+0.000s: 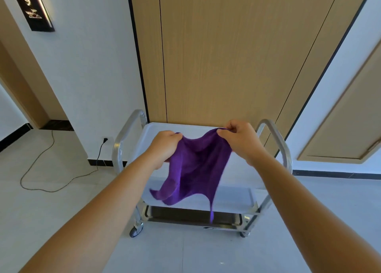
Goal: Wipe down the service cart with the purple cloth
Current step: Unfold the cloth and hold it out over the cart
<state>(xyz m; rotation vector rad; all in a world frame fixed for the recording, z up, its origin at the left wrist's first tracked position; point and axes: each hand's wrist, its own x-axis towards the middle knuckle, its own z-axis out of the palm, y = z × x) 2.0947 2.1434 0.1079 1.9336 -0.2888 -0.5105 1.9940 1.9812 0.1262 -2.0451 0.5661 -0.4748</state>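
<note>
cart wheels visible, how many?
2: one wheel under the cart's near-left leg, one wheel under the near-right leg. The far pair may be hidden behind the shelves.

Cart top tray point(156, 128) open btwn side handles at 9 point(121, 147) & 3 o'clock point(280, 142); wood wall panel point(226, 56) blocks 12. Purple cloth point(195, 169) hangs over tray centre. Cable point(41, 182) on floor, 9 o'clock.

Bright even light, warped edges
</note>
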